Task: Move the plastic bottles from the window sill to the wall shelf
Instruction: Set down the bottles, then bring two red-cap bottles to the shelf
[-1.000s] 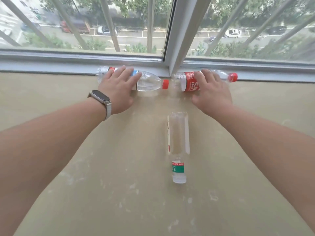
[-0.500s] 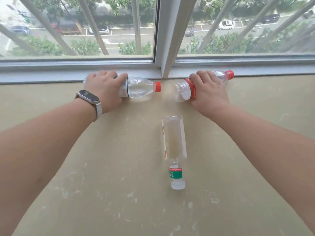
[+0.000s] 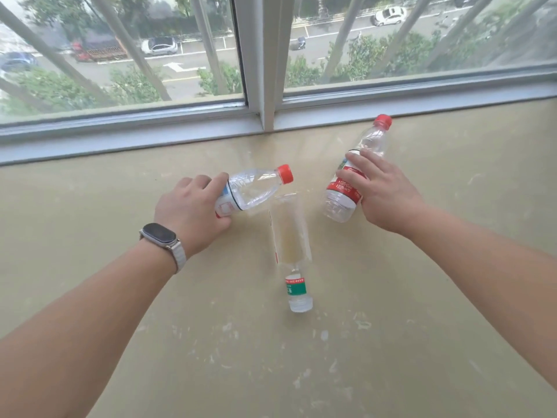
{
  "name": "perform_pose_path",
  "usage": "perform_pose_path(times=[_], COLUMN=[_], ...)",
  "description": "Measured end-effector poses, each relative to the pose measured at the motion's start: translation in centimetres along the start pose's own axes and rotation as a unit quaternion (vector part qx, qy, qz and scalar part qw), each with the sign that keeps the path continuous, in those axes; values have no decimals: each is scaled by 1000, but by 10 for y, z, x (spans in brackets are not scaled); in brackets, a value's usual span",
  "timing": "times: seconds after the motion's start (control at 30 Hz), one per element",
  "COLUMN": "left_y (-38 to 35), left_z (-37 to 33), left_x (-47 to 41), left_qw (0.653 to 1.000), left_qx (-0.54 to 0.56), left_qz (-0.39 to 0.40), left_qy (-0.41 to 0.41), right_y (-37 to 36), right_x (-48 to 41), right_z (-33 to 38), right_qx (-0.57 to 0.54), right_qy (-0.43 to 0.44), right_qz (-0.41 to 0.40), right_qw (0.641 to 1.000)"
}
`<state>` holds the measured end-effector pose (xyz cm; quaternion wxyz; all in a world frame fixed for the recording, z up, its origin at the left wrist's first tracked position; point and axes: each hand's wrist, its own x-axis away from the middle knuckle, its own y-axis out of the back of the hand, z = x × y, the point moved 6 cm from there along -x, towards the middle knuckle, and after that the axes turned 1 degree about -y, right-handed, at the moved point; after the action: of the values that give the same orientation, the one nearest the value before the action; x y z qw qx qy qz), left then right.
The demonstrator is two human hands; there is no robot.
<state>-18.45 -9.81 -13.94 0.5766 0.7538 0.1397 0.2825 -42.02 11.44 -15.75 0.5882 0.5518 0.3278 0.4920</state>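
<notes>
On the sill (image 3: 422,297), red-labelled bottles (image 3: 346,188) in each hand.

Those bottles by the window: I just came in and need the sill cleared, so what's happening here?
A person is gathering them. The left hand grips a red-capped bottle and the right hand grips another red-capped bottle, both off the sill. A third bottle with a green label lies on the sill between the hands, untouched. No shelf is in view.

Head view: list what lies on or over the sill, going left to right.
Watch → left hand → blue-label bottle → green-label bottle → red-label bottle → right hand.
</notes>
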Motion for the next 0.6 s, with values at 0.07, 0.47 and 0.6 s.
perform_pose_path(times=[0.07, 0.47, 0.6], left_y=[3, 21, 24], left_z=[-8, -29, -35], left_x=[0, -10, -7], left_qw=[1000, 999, 999], left_qx=[11, 31, 38], left_qz=[-2, -10, -19], left_qy=[6, 16, 5], right_y=[8, 5, -5], right_x=[4, -4, -8], right_z=[4, 6, 15], right_qx=[-28, -335, -414], right_qy=[-7, -507, -543], right_qz=[-36, -66, -64], right_qw=[999, 792, 728])
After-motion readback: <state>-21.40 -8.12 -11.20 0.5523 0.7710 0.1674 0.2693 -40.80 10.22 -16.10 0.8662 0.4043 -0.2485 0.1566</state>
